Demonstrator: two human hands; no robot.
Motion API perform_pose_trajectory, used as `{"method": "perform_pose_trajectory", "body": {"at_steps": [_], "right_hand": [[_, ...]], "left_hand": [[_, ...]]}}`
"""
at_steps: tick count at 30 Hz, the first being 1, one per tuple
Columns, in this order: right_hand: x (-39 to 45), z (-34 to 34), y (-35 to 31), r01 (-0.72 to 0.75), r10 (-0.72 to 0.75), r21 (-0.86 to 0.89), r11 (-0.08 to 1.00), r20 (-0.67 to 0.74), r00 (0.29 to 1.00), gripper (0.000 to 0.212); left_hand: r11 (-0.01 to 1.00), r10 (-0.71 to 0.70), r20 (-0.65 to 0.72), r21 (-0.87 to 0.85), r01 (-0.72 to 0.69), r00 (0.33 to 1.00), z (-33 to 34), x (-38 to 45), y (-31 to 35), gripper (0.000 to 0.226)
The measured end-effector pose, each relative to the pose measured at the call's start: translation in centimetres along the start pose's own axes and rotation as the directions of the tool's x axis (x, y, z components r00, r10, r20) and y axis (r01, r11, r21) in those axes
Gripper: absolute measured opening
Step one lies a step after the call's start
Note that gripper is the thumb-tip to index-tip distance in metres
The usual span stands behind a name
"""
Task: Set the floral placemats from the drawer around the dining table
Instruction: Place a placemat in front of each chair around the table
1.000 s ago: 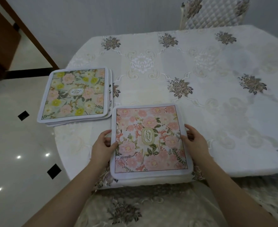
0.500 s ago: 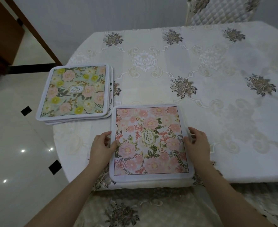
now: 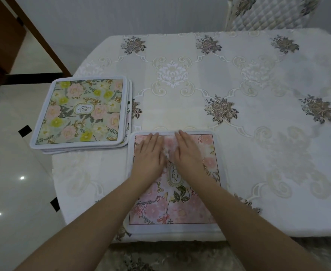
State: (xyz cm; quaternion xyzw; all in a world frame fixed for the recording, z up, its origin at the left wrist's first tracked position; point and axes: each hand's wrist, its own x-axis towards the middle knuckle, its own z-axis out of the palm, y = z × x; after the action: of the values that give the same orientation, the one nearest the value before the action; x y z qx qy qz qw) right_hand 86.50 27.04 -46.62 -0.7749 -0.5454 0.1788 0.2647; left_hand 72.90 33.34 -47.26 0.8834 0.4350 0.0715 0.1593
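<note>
Across the dining table [image 3: 238,133], a stack of placemats [image 3: 82,112] waits at the left edge, likely for the other seats. At the near edge lies the pink placemat [image 3: 180,202], squared to it for a seat. The left hand [image 3: 149,155] and right hand [image 3: 188,155] press flat on it, fingers straight and together, seemingly smoothing it; half a second ago they gripped its sides
</note>
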Motion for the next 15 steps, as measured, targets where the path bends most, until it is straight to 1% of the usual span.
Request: {"method": "perform_pose_trajectory", "body": {"at_steps": [1, 3, 7, 9, 15], "right_hand": [[0.7, 0.6, 0.1, 0.028, -0.026, -0.045, 0.999, 0.032, 0.999, 0.058], [1.7, 1.7, 0.9, 0.061, -0.049, -0.134, 0.989, 0.097, 0.994, 0.054], [2.5, 2.9, 2.0, 0.111, -0.086, -0.348, 0.931, 0.086, 0.993, 0.059], [2.5, 3.2, 2.2, 0.112, -0.081, -0.385, 0.916, 0.096, 0.992, 0.060], [2.5, 2.6, 2.4, 0.082, -0.049, -0.382, 0.921, 0.097, 0.994, 0.058]], "left_hand": [[0.999, 0.005, 0.021, 0.033, -0.006, 1.000, 0.5, 0.5, 0.1, 0.064], [0.992, 0.042, 0.044, 0.119, -0.047, 0.998, 1.3, 1.4, -0.1, 0.062], [0.977, 0.098, 0.080, 0.182, -0.112, 0.992, 2.2, 2.8, -0.9, 0.059], [0.972, 0.112, 0.097, 0.194, -0.129, 0.989, 2.4, 3.1, -1.1, 0.061], [0.975, 0.114, 0.089, 0.181, -0.129, 0.989, 2.4, 3.0, -1.4, 0.062]]}}
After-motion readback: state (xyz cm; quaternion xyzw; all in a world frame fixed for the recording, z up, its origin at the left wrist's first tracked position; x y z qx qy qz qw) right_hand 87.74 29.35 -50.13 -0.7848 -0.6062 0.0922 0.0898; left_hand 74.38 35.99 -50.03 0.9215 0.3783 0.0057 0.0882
